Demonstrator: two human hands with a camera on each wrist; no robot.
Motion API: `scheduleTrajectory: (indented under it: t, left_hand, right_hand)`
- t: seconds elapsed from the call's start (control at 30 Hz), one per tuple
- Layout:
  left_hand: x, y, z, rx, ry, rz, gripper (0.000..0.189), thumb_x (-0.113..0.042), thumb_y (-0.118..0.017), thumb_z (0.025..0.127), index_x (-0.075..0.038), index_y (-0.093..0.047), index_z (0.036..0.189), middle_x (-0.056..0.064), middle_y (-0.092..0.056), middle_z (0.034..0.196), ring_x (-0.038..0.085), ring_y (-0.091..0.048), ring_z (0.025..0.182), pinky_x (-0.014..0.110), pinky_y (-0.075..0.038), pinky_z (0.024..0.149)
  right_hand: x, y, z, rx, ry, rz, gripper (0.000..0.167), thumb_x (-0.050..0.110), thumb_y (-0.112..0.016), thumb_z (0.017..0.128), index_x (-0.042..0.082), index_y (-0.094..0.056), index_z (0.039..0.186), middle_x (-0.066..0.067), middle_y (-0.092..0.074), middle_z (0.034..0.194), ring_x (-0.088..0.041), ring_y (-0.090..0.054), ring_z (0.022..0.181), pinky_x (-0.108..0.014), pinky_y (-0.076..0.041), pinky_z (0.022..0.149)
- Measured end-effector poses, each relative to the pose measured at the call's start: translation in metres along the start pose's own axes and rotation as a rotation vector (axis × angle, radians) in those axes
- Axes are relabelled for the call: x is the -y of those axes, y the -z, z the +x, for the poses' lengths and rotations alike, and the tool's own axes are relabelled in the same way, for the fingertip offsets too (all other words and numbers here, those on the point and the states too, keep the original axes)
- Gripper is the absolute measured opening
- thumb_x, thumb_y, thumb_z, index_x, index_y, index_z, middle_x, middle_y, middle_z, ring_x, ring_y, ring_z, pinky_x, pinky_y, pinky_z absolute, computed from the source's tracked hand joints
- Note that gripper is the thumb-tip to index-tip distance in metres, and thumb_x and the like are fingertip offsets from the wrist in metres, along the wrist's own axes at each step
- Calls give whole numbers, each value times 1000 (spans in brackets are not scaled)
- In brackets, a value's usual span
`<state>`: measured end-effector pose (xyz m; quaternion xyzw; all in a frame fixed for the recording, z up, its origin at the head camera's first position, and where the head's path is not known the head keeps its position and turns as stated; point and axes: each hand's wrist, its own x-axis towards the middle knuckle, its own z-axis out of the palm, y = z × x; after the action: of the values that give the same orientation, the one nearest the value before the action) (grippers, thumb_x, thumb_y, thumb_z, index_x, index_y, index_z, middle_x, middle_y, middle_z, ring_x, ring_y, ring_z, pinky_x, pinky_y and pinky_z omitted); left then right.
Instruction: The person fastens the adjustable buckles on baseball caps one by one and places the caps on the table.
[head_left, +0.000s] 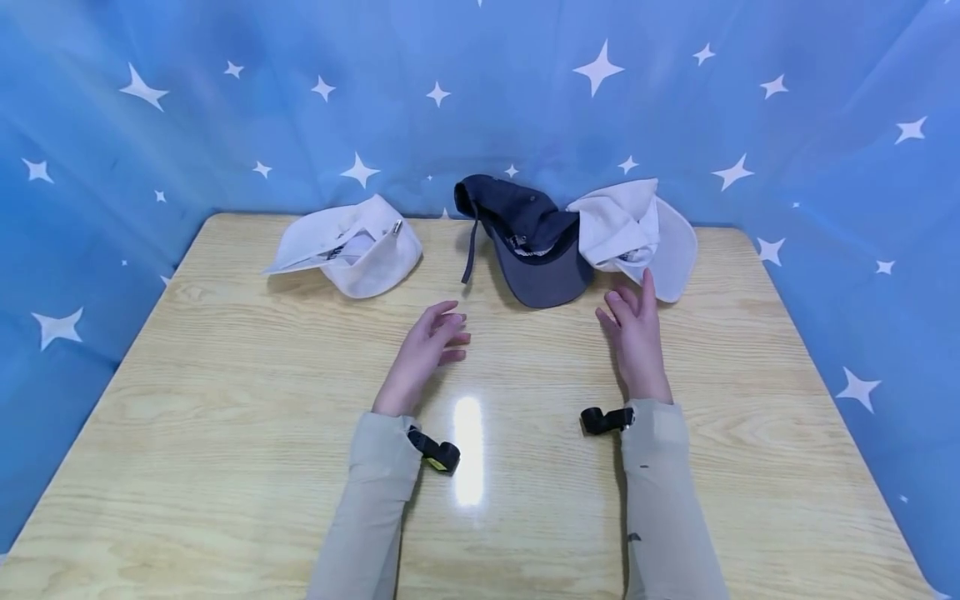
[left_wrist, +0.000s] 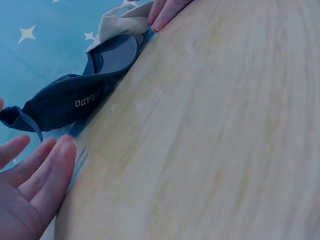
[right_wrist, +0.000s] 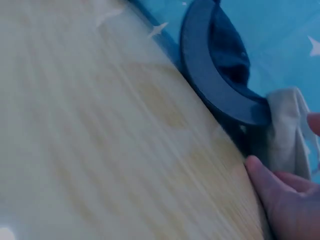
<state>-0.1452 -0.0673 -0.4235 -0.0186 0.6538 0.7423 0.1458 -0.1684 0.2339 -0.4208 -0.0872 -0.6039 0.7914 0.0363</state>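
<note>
Three caps lie along the far side of the table. A white cap (head_left: 378, 258) is at the left, its brim pointing left. Near the middle, a navy cap (head_left: 543, 271) has its brim toward me and a strap hanging at its left. Against it on the right sits an off-white cap (head_left: 611, 221) with its brim to the right. My right hand (head_left: 637, 337) is just in front of the off-white cap, a fingertip at its brim; contact is unclear. My left hand (head_left: 425, 352) hovers with loosely bent fingers, holding nothing, between the white and navy caps.
The wooden table (head_left: 262, 433) runs back to a blue curtain (head_left: 480, 100) with white stars, which also stands along both sides. Black wrist cameras (head_left: 442, 455) are strapped over both sleeves. A bright light reflection lies on the table between the arms.
</note>
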Motion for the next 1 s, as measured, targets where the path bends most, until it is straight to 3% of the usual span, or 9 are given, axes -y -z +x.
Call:
scheduleTrajectory:
  t: [0.2,0.37,0.5,0.73,1.0]
  left_hand:
    - [-5,-2,-9,162,33,-82,53,-31,-48,92,-8,-30,136,17,-41,131,35,-46,113,45,-42,88]
    - [4,4,-6,306,-44,-162,47,-24,-45,95,-5,-32,135,21,-40,130,37,-44,114,45,-42,88]
    - [13,15,-2,332,-75,-260,42,-19,-42,96,-3,-34,134,24,-39,130,37,-44,114,45,-41,89]
    - [17,21,-2,355,-72,-305,48,-24,-47,94,-1,-33,134,26,-37,131,39,-41,116,45,-39,91]
    - [16,19,1,363,-91,-306,47,-23,-45,94,0,-32,134,28,-35,131,39,-42,116,46,-38,93]
  right_hand:
    - [-4,22,11,108,-52,140,74,15,-49,92,36,2,141,-10,8,147,-28,-19,131,-45,-32,98]
    - [-3,27,11,111,-74,212,68,14,-49,92,28,-6,143,-6,10,148,-25,-14,133,-44,-32,97]
    - [-7,19,13,-7,-29,252,58,14,-48,92,18,-19,142,-12,0,145,-25,-23,130,-42,-36,95]
    - [-11,9,10,-302,33,373,36,14,-58,87,5,-52,121,-18,-47,125,-25,-50,111,-32,-46,83]
    - [-5,11,10,-469,66,504,23,10,-65,81,-1,-58,100,-19,-58,105,-26,-59,98,-30,-51,74]
